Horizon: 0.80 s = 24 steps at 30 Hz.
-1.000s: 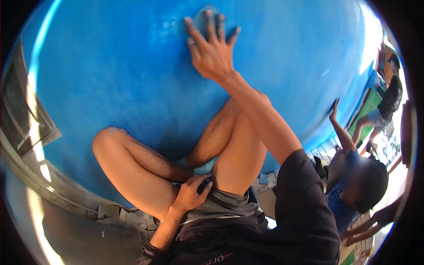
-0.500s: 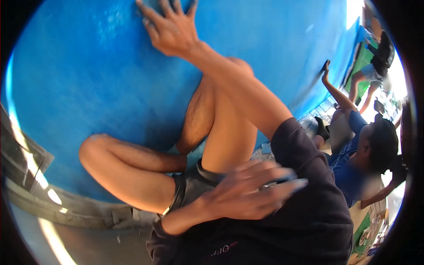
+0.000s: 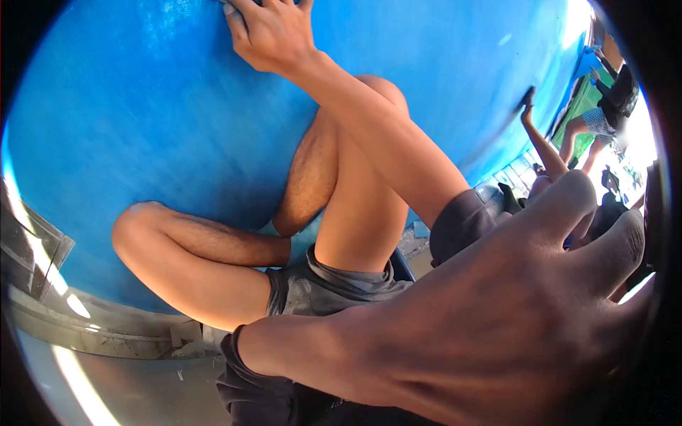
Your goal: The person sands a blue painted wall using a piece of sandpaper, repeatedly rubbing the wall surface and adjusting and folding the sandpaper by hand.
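My right hand (image 3: 273, 32) reaches to the top of the view and lies against a large, smooth blue surface (image 3: 177, 135). Its back faces me, its fingers are spread, and the fingertips are cut off by the frame edge. Very close to the camera, my left hand (image 3: 511, 298) stretches across to the right, back of the hand towards me. Its knuckles are bent, but the fingers run out of sight into the dark right edge, so anything in them is hidden. My bent bare legs (image 3: 206, 277) are in front of the blue surface.
At right, a co-worker, mostly hidden behind my left hand, holds a dark object (image 3: 527, 96) against the blue surface. Farther back stands another person in patterned shorts (image 3: 597, 122). A wooden structure (image 3: 35, 248) and a ledge (image 3: 106, 339) lie at lower left.
My left hand has moved up and right, much closer to the camera, and now covers the co-worker's body. My right hand sits slightly higher in view, its fingers more cut off.
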Tool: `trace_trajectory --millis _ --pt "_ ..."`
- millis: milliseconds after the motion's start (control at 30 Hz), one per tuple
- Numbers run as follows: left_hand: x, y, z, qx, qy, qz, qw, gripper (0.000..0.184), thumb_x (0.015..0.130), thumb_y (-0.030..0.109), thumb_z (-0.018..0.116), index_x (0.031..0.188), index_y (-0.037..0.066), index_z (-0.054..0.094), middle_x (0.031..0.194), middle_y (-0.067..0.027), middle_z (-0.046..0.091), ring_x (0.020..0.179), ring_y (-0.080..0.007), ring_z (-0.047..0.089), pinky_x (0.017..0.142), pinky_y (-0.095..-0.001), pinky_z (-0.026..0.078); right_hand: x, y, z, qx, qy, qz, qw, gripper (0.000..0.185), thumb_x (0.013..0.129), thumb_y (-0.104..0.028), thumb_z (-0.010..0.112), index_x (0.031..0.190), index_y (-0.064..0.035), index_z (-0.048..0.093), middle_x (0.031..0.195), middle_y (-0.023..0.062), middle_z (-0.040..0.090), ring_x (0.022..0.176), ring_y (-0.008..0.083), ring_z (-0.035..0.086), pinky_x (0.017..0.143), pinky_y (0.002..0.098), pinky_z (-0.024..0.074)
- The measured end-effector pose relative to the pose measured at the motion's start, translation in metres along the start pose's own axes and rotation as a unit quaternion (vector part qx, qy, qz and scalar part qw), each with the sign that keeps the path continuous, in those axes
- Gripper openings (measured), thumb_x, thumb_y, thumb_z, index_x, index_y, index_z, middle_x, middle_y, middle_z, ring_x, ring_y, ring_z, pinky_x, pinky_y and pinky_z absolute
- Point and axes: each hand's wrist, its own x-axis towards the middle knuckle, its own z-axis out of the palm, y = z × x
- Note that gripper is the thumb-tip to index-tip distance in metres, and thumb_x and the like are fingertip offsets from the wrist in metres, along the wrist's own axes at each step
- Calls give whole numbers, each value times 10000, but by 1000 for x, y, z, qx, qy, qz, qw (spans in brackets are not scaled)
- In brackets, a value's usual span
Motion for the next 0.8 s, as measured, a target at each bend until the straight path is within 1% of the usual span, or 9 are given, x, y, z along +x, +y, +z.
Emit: trace_trajectory --millis 167,400,500,533,633,700,733,767,800 --pt "18 -13 6 -6 -34 7 999 388 886 164 664 1272 131 683 1160 -84 668 930 -199 677 701 -308 515 -1 5 1 -11 -5 -17 1000 524 1076 -305 398 1592 -219 375 1682 186 221 1539 458 189 1156 770 73" --pt "47 -23 -14 -3 -142 7 990 385 892 176 665 1276 144 691 1200 -82 686 956 -192 689 703 -289 508 -1 4 -2 -13 -24 7 1000 509 1095 -314 347 1593 -214 378 1684 188 221 1542 454 187 1178 739 20" --pt "66 -14 -29 11 -163 19 986 384 895 181 665 1277 150 694 1217 -81 693 967 -189 694 704 -282 505 5 5 -5 -21 -40 22 999 512 1098 -320 336 1597 -207 370 1684 188 220 1543 455 180 1176 741 6" --pt "68 -8 -36 19 -165 19 986 384 896 182 665 1278 152 695 1223 -80 696 971 -188 696 704 -279 504 6 8 -3 -24 -4 32 999 520 1098 -326 335 1595 -175 370 1682 183 230 1541 453 191 1168 751 14" --pt "64 2 -51 41 -148 17 988 383 899 188 666 1279 158 698 1240 -79 704 982 -185 701 705 -271 500 -1 1 4 -31 -1 24 999 528 1097 -331 332 1593 -153 371 1679 178 245 1540 445 208 1166 752 43" --pt "41 5 -46 61 -133 -7 989 382 901 191 666 1280 162 701 1252 -79 709 989 -183 704 706 -266 498 -15 1 18 -1 -5 -56 998 534 980 -382 555 1481 -200 530 1571 143 436 1480 401 335 1105 826 77" --pt "15 5 -33 88 -76 -37 993 321 906 240 713 1212 140 723 1230 -70 734 966 -169 718 708 -263 499 -22 0 20 -3 0 -64 998 534 980 -382 555 1481 -200 530 1571 143 436 1480 401 335 1105 826 77" --pt "-1 1 -33 71 -82 -84 990 336 874 230 780 1189 126 721 1152 -57 756 919 -165 728 713 -272 510 -28 -4 22 39 -4 -113 993 539 976 -376 557 1471 -162 533 1557 151 450 1469 405 349 1113 821 66" --pt "-25 -8 -31 40 -74 -110 990 385 809 166 834 1174 119 722 1133 -52 758 936 -186 732 723 -292 525 -30 -8 26 83 -11 -160 984 547 972 -369 559 1460 -125 536 1543 159 465 1459 409 363 1121 815 56"
